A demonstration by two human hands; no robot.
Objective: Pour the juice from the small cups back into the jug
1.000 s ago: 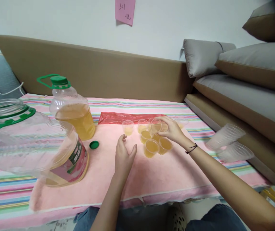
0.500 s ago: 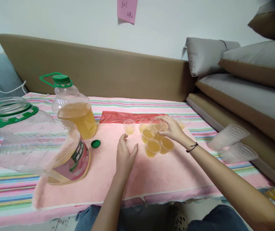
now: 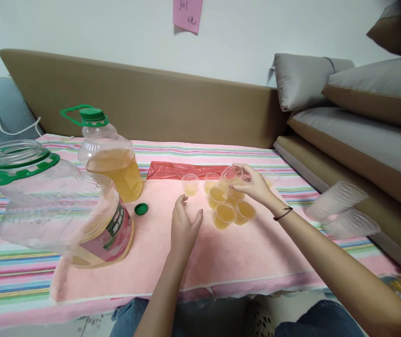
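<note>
My right hand (image 3: 256, 184) grips a clear plastic cup (image 3: 232, 175) by its side, above a cluster of similar cups. Several of these hold yellow liquid, among them a front cup (image 3: 225, 215) and the cup to its right (image 3: 245, 212). The held cup overlaps those behind it, so I cannot tell whether it touches them. My left hand (image 3: 185, 227) hovers over the pink cloth (image 3: 256, 252), fingers apart and holding nothing. Just beyond its fingertips stands a cup (image 3: 190, 185) with a little pale liquid.
An uncapped, tilted-looking large jug (image 3: 56, 210) stands at left, with a capped jug (image 3: 112, 164) behind it. A green cap (image 3: 141, 208) lies on the cloth. Red plastic (image 3: 182, 170) stretches behind the cups. Stacked clear cups (image 3: 337, 199) lie at right beside piled cushions (image 3: 369, 135).
My right hand and the cup it holds have shifted slightly right and up relative to the cluster. The left hand keeps nearly the same pose. The whole view has drifted a little.
</note>
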